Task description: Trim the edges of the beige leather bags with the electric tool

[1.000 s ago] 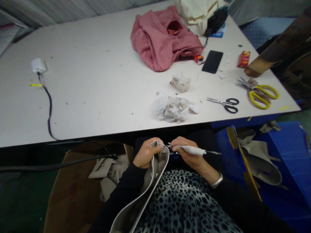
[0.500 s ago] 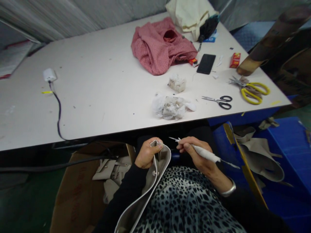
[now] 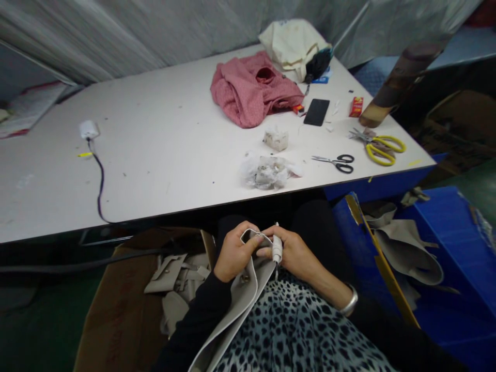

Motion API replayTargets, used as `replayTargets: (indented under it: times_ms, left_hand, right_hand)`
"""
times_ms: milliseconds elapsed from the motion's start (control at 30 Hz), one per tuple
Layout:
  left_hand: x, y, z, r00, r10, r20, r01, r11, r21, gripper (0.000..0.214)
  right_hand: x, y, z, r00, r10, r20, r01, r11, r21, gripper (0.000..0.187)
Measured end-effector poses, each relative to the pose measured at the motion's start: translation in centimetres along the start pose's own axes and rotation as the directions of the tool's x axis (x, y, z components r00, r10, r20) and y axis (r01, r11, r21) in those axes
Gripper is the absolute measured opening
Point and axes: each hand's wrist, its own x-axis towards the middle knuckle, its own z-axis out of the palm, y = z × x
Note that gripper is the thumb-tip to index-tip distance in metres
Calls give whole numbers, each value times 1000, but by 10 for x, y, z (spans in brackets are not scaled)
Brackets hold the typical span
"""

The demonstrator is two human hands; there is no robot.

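My left hand [image 3: 233, 254] is closed on the upper edge of a beige leather-like bag piece [image 3: 242, 305], with the thumb pressed on its folded rim. A small metal stud shows on the inner face, and the rest of the piece hangs down over my lap. In my right hand [image 3: 296, 253] is a thin pointed tool with a white wrapped handle [image 3: 277, 249], tucked between the fingers. The right fingertips meet the bag piece's edge close to the left thumb. Exactly what they pinch there is hidden.
On the white table [image 3: 155, 170] lie black scissors [image 3: 337, 162], yellow-handled shears [image 3: 382, 147], wrapped blocks [image 3: 267, 173], a phone [image 3: 316, 112] and pink cloth [image 3: 251, 93]. A carton [image 3: 116, 315] of beige pieces stands left below; a blue bin [image 3: 445, 232] holds more at right.
My right hand has moved left to the bag piece's edge, and the tool has turned from slanting to nearly upright between its fingers. The left hand keeps its hold.
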Motion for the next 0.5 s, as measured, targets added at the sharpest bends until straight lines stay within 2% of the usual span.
replayTargets:
  times_ms: [100, 167, 333, 500]
  left_hand:
    - [-2, 2, 1, 997, 43, -68, -40, 998, 54, 9]
    - [-4, 3, 2, 996, 39, -76, -34, 998, 59, 11]
    - [-9, 2, -2, 999, -19, -26, 18, 999, -40, 9]
    - [-10, 8, -15, 996, -23, 83, 35, 987, -154, 10]
  right_hand:
    - [-2, 0, 2, 1000, -12, -27, 12, 1000, 12, 29]
    - [-2, -1, 4, 999, 0, -51, 1, 1000, 23, 30]
    - [-2, -1, 7, 995, -49, -84, 46, 998, -34, 33]
    - [-3, 0, 9, 990, -124, -71, 115, 987, -112, 28]
